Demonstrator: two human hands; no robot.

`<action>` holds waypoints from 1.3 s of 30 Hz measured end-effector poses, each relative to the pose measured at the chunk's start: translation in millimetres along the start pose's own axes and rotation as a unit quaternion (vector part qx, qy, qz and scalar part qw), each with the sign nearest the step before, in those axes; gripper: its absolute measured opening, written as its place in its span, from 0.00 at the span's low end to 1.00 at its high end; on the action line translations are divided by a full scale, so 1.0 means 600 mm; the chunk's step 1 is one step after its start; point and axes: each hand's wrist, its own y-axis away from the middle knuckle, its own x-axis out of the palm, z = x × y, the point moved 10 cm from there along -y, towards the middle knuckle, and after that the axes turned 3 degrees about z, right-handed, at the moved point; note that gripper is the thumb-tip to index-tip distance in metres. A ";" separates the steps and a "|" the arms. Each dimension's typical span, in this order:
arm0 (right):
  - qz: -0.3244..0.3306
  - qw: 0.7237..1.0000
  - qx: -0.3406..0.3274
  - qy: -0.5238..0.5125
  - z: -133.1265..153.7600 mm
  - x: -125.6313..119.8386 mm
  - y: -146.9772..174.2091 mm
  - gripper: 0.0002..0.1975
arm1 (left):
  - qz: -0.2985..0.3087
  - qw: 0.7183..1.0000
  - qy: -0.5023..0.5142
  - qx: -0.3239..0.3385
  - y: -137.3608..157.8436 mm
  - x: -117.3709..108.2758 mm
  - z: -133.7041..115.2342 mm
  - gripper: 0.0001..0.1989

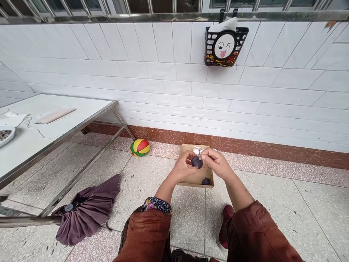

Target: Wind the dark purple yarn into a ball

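Gripping dark round object point(196, 162): left hand point(183, 167) + right hand point(215, 162) | speckled tile floor point(272, 203) | white tiled wall point(163, 72)

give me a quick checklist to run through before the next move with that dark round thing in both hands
1. Grip on the dark round thing: left hand and right hand both pinch it with the fingertips: ok.
2. Position: it is held above the cardboard box on the floor, so a drop would likely land inside: ok.
3. Room in the box: one more dark piece at the near edge, pale pieces at the far end, bare cardboard between: ok.
4. Surface state of the held thing: too small to tell: cannot tell.
5. Floor nearby: the striped ball and the folded umbrella lie clear of the box: ok.
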 end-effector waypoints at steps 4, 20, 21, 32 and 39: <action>-0.091 0.995 0.045 -0.005 -0.057 -0.027 -0.012 0.16 | 0.091 0.989 0.110 0.021 0.014 0.034 -0.011 0.21; 0.173 0.976 -0.074 0.111 0.040 0.133 0.032 0.15 | -0.230 0.949 0.215 0.009 0.005 -0.099 0.038 0.22; 0.157 0.980 -0.076 0.095 0.053 0.120 0.029 0.15 | -0.215 0.954 0.211 0.005 0.004 -0.093 0.036 0.23; -0.098 0.991 0.057 0.071 -0.078 -0.021 -0.004 0.15 | 0.113 0.970 0.215 -0.003 0.014 0.035 -0.006 0.30; 0.045 0.987 0.054 0.143 -0.097 0.080 0.014 0.14 | -0.124 0.953 0.276 0.003 -0.003 -0.049 0.021 0.25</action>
